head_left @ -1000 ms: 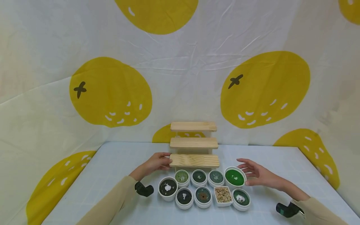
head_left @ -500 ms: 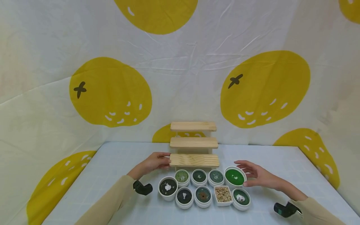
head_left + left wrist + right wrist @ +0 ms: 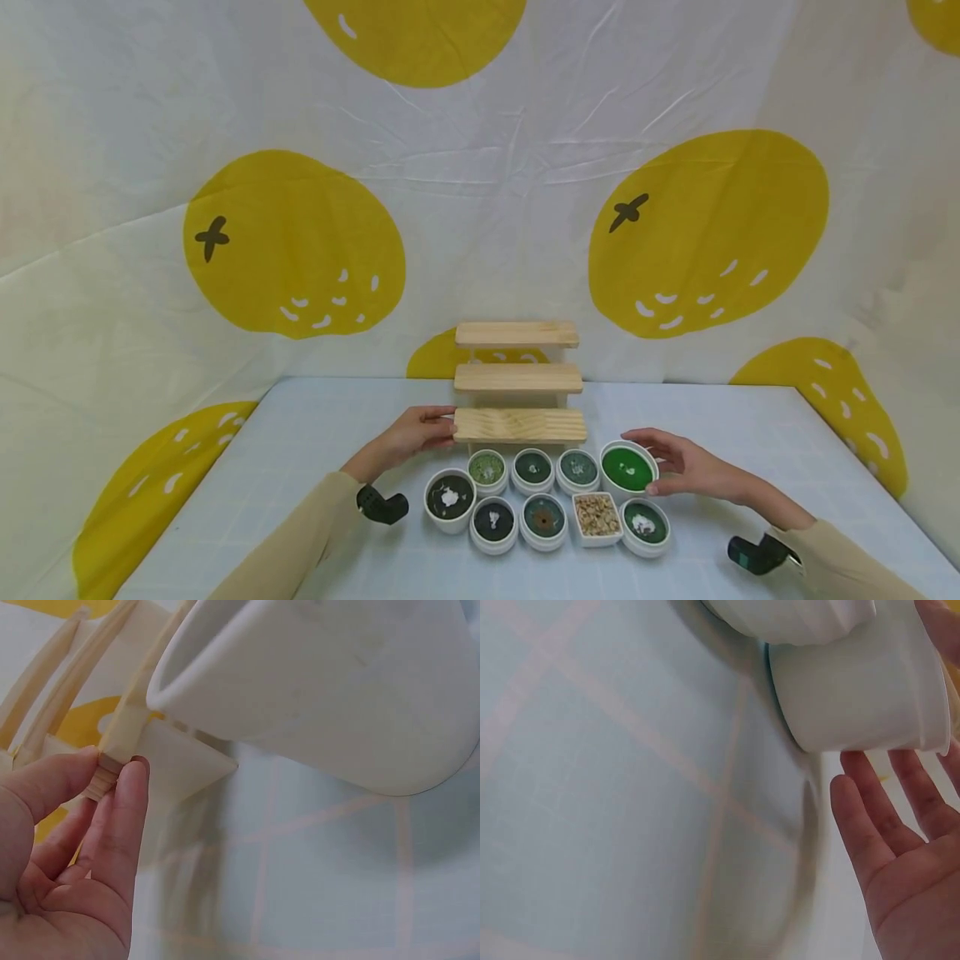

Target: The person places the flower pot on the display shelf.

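In the head view, my left hand (image 3: 412,437) pinches the left end of the lowest board of a three-tier wooden display stand (image 3: 519,426). The left wrist view shows the thumb and fingertips on that board end (image 3: 120,742), with a white pot (image 3: 337,690) close by. My right hand (image 3: 693,468) is at a white pot with a bright green top (image 3: 627,468), thumb near its front right side, fingers reaching behind. In the right wrist view the fingers are extended and spread by this pot (image 3: 855,697); whether they touch it is unclear.
Several small white pots stand in two rows before the stand, among them a dark-topped pot (image 3: 450,497), a green-and-white-topped pot (image 3: 645,527) and a square dish of tan bits (image 3: 597,517). They sit on a pale checked tablecloth (image 3: 360,558). A lemon-patterned cloth (image 3: 480,233) hangs behind.
My right hand has moved slightly left, closer around the green-topped pot. The left hand stays at the board end, and the pots and stand keep their places.
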Demonstrator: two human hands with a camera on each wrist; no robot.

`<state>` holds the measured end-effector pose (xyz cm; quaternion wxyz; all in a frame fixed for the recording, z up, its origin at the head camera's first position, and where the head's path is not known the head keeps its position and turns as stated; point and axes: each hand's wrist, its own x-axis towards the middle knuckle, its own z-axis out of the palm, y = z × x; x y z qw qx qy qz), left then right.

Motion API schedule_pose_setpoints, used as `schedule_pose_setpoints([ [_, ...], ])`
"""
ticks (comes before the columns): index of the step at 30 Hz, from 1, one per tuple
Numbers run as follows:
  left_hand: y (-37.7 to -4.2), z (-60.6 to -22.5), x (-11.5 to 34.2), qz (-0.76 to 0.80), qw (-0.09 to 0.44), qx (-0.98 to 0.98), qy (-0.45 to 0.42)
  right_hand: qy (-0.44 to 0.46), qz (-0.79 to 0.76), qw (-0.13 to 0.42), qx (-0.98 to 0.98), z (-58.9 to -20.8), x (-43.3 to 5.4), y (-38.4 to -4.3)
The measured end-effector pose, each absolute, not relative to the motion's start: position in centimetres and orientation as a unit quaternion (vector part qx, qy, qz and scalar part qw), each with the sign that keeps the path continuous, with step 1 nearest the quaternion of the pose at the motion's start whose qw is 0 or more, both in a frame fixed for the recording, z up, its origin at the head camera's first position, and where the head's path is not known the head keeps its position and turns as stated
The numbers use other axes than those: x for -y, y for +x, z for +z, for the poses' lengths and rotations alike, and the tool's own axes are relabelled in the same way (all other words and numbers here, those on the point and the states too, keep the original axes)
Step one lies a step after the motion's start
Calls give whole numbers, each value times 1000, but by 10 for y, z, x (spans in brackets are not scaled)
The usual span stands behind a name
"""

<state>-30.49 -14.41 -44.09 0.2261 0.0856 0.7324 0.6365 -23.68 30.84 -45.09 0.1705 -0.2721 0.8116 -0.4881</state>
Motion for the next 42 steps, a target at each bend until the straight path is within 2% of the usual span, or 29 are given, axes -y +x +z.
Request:
schedule_pose_setpoints([
  [13, -305, -442, 143, 643, 221, -730, 74, -270, -498, 195, -801, -451, -307, -236],
  [42, -303, -438, 141, 628, 220, -743, 67, -269, -498, 150, -811, -454, -305, -237],
])
